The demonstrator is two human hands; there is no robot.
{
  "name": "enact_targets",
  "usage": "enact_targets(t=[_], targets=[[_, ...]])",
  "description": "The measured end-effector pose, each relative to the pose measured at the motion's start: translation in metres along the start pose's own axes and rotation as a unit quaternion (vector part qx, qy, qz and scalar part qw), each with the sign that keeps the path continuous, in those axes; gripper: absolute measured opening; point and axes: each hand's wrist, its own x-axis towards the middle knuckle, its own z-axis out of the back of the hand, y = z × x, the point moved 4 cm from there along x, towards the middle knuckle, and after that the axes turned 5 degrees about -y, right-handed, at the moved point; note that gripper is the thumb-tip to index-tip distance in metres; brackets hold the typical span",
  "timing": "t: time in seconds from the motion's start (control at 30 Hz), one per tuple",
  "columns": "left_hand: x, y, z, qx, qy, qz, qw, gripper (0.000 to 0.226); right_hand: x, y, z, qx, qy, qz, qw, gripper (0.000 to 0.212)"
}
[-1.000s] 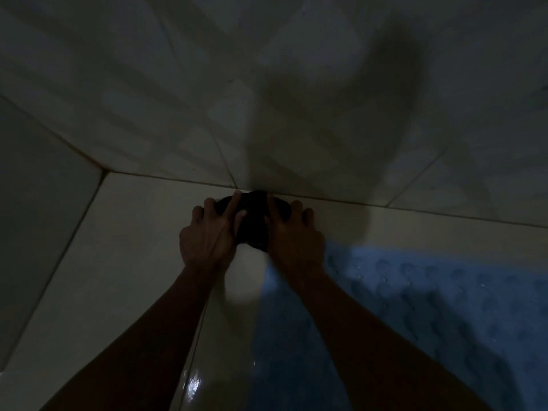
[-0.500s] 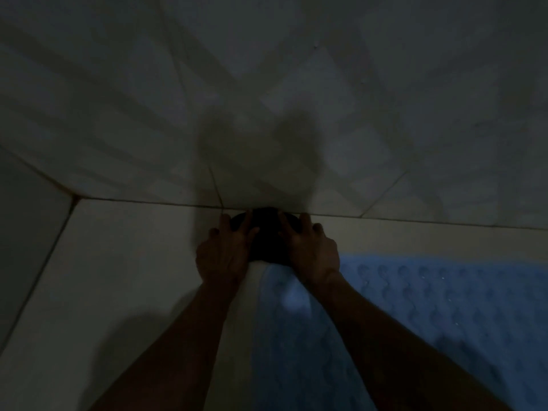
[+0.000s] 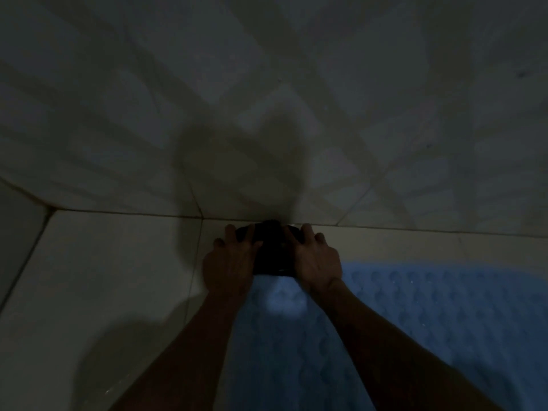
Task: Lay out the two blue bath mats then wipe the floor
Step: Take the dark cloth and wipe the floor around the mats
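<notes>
you've got both hands, left (image 3: 229, 264) and right (image 3: 317, 261), pressed flat gripping the dark rag (image 3: 271, 252) at the floor's (image 3: 118, 277) wall edge, just off the blue bath mat's (image 3: 430, 315) corner, for scrubbing pressure

The floor (image 3: 98, 280) is smooth pale tile with a faint gloss, the blue bath mat (image 3: 430, 321) looks rubbery with raised bumps, and the dark cloth (image 3: 271, 253) is soft — quite matt.

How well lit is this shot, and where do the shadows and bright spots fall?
Head view: very dim and soft; a bright patch sits on the blue bath mat just below the dark cloth; the left hand and right hand cast a shadow up the tiled wall; straight tile joints bow from the wide lens.
</notes>
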Motion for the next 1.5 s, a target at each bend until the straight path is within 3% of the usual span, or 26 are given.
enact_targets(t=[0.23, 0.53, 0.63, 0.77, 0.93, 1.23, 1.37, 1.5], targets=[[0.002, -0.041, -0.01, -0.011, 0.013, 0.046, 0.999, 0.048, -0.006, -0.045, -0.004, 0.03, 0.002, 0.002, 1.0, 0.062], [0.0, -0.11, -0.022, 0.015, 0.032, 0.038, 0.999, 0.051, -0.014, -0.114, -0.006, 0.074, -0.032, -0.028, 0.996, 0.057], [0.002, -0.137, -0.024, 0.017, 0.038, 0.026, 0.999, 0.051, -0.018, -0.141, -0.001, 0.092, -0.087, -0.03, 0.992, 0.056], [0.002, -0.171, -0.031, 0.039, 0.025, 0.009, 0.999, 0.051, -0.022, -0.176, -0.008, 0.076, -0.081, -0.029, 0.993, 0.054], [-0.001, -0.206, -0.034, 0.053, 0.011, -0.004, 0.999, 0.051, -0.028, -0.21, -0.01, 0.062, -0.151, -0.039, 0.986, 0.054], [-0.003, -0.287, -0.044, 0.08, 0.014, -0.016, 0.997, 0.052, -0.044, -0.29, -0.01, 0.087, -0.142, -0.052, 0.985, 0.045], [-0.006, -0.324, -0.049, 0.086, 0.004, -0.015, 0.996, 0.053, -0.048, -0.325, -0.008, 0.066, -0.179, -0.071, 0.979, 0.05], [-0.01, -0.356, -0.054, 0.073, 0.009, -0.014, 0.997, 0.054, -0.055, -0.354, -0.006, 0.083, -0.183, -0.078, 0.976, 0.039]])
